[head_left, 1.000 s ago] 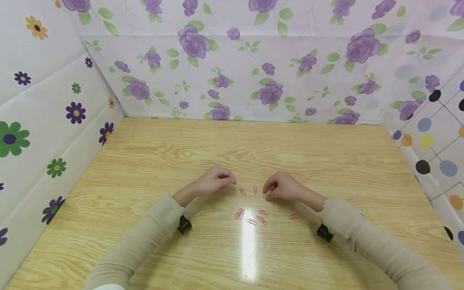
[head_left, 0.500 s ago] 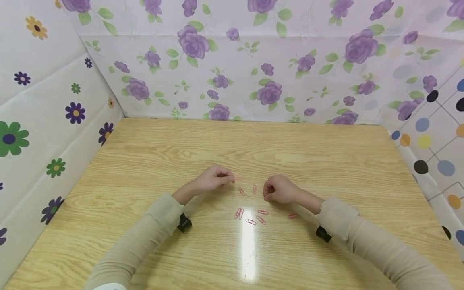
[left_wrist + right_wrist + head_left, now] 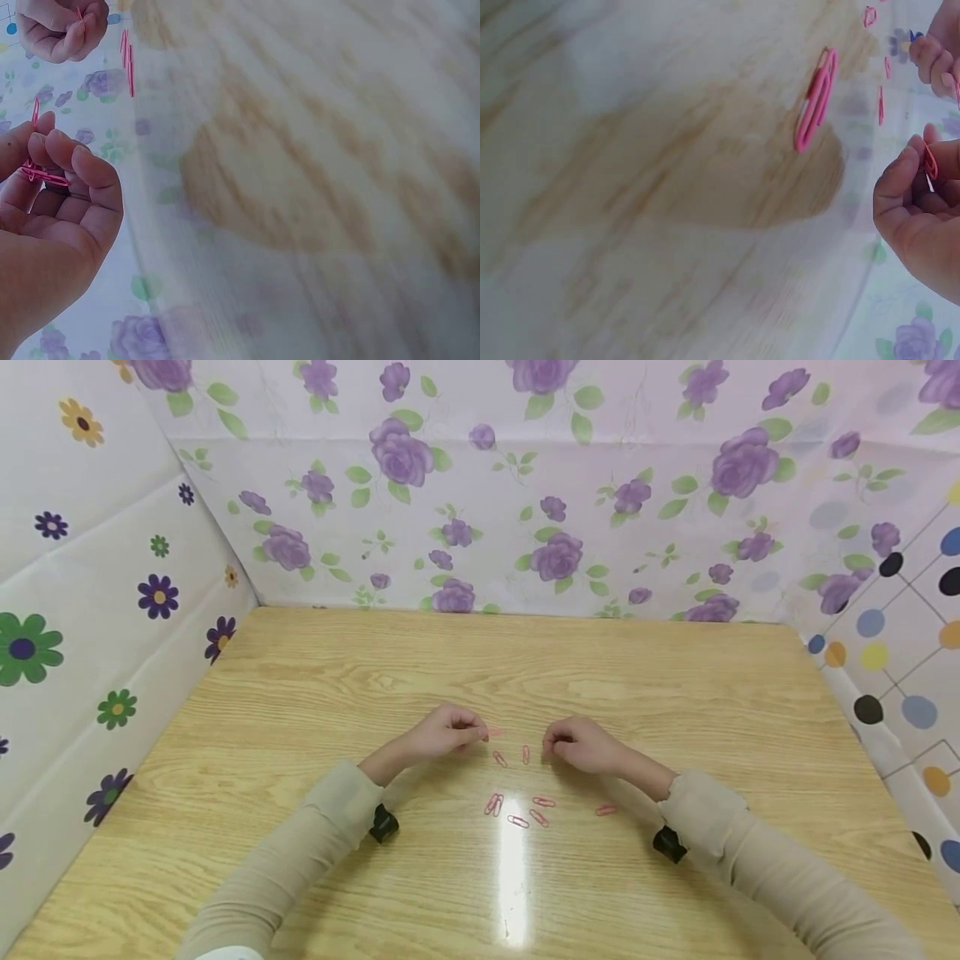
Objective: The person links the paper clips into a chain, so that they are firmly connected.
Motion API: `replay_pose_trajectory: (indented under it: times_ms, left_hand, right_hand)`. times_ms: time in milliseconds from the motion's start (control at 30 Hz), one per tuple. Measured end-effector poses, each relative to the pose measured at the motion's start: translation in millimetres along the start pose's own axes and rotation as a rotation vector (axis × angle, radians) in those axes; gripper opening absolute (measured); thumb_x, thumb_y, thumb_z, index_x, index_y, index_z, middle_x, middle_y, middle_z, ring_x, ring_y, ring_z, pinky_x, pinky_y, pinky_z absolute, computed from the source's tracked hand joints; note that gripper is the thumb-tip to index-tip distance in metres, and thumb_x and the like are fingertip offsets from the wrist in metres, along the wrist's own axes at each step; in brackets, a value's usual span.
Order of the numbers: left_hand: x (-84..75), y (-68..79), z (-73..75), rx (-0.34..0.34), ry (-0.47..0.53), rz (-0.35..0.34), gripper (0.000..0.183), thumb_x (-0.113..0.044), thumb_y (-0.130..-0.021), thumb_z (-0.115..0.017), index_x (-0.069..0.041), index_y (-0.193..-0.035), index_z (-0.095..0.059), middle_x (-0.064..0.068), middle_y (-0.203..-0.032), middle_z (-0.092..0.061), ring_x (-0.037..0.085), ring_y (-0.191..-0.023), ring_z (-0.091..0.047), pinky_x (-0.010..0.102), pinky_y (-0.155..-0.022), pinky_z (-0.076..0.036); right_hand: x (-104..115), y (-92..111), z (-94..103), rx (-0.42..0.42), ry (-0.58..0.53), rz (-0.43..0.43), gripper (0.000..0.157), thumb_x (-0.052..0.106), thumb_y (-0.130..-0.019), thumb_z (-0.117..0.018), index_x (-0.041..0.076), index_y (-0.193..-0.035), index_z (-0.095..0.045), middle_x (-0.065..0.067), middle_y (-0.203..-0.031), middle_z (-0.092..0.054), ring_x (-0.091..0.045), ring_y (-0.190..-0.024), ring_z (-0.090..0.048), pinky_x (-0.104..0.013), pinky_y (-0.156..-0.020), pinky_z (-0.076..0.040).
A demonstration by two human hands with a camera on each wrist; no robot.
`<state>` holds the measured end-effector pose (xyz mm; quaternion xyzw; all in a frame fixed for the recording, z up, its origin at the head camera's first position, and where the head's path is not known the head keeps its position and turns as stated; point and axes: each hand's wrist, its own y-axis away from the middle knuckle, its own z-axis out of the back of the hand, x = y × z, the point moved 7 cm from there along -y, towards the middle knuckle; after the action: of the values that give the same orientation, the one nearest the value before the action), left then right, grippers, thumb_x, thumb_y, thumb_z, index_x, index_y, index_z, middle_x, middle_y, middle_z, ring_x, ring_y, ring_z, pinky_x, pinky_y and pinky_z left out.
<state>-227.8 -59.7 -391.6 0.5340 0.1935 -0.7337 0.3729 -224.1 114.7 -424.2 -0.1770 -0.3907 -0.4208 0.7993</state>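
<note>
A light wood-grain bench (image 3: 315, 693) is enclosed on three sides by patterned sheets. The back wall (image 3: 525, 485) is printed with purple roses, the left wall (image 3: 90, 568) with mixed flowers, the right wall (image 3: 900, 635) with coloured dots. A bright glare (image 3: 515, 877) is reflected near the front edge.

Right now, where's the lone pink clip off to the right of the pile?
In the head view, the lone paper clip lies flat on the table, below the right hand, right of the loose clips.

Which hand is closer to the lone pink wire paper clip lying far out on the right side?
Right. The right hand hovers just above-left of that pink wire paper clip; the left hand sits well across the wooden table.
</note>
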Motion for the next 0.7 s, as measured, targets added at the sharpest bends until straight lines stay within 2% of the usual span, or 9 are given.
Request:
replay_pose_trajectory:
  times_ms: [133,233,333,433,567,700]
  left_hand:
    - [0.3,0.9,-0.2,0.003,0.013,0.008,0.021,-0.002,-0.093,-0.047,0.016,-0.094,-0.059,0.031,-0.063,-0.038,0.010,-0.050,-0.034,0.021,-0.050,-0.030]
    - [0.8,0.9,0.4,0.003,0.021,0.013,0.022,-0.002,-0.093,-0.047,0.016,-0.095,-0.059,0.030,-0.063,-0.038,0.010,-0.050,-0.034,0.021,-0.050,-0.030]
    - [0.2,0.8,0.9,0.003,0.019,0.009,0.021,-0.002,-0.093,-0.047,0.016,-0.095,-0.059,0.031,-0.063,-0.038,0.010,-0.051,-0.034,0.021,-0.050,-0.030]
    - [-0.9,0.5,0.4,0.004,0.010,-0.004,0.021,-0.001,-0.093,-0.047,0.016,-0.095,-0.060,0.033,-0.064,-0.038,0.011,-0.051,-0.035,0.021,-0.050,-0.030]
    - [-2.0,0.5,-0.1,0.000,-0.001,-0.011,0.021,-0.001,-0.093,-0.047,0.015,-0.095,-0.060,0.033,-0.063,-0.039,0.011,-0.051,-0.036,0.021,-0.050,-0.031]
    - [-2.0,0.8,-1.0,0.000,-0.002,-0.002,0.020,0.000,-0.092,-0.047,0.015,-0.096,-0.060,0.026,-0.060,-0.041,0.010,-0.051,-0.036,0.021,-0.050,-0.031]
  right_hand:
    - [-1.5,1.6,0.8,0.026,-0.090,-0.057,0.025,-0.005,-0.085,-0.040,-0.002,-0.088,-0.065,-0.010,-0.081,-0.061,-0.017,-0.069,-0.050,-0.027,-0.061,-0.041]
    - [-2.1,2.6,2.2,0.041,-0.136,-0.058,0.026,-0.007,-0.087,-0.041,-0.007,-0.097,-0.064,-0.014,-0.090,-0.064,-0.021,-0.080,-0.056,-0.029,-0.068,-0.046]
    - [-2.3,2.6,5.8,0.018,-0.094,-0.031,0.019,-0.003,-0.088,-0.051,-0.005,-0.099,-0.066,-0.013,-0.095,-0.066,-0.020,-0.086,-0.060,-0.029,-0.071,-0.048]
    - [-2.7,2.1,9.1,-0.022,-0.036,-0.005,0.014,0.004,-0.085,-0.062,0.000,-0.096,-0.069,-0.011,-0.096,-0.067,-0.016,-0.085,-0.061,-0.027,-0.068,-0.048]
    - [-3.6,2.2,11.6,-0.063,-0.025,-0.009,0.011,0.006,-0.084,-0.064,0.002,-0.091,-0.071,-0.008,-0.092,-0.068,-0.014,-0.079,-0.059,-0.027,-0.064,-0.048]
    - [-2.9,3.4,13.2,-0.101,-0.027,-0.026,0.009,0.005,-0.083,-0.065,0.002,-0.090,-0.071,-0.006,-0.090,-0.067,-0.015,-0.080,-0.060,-0.030,-0.069,-0.048]
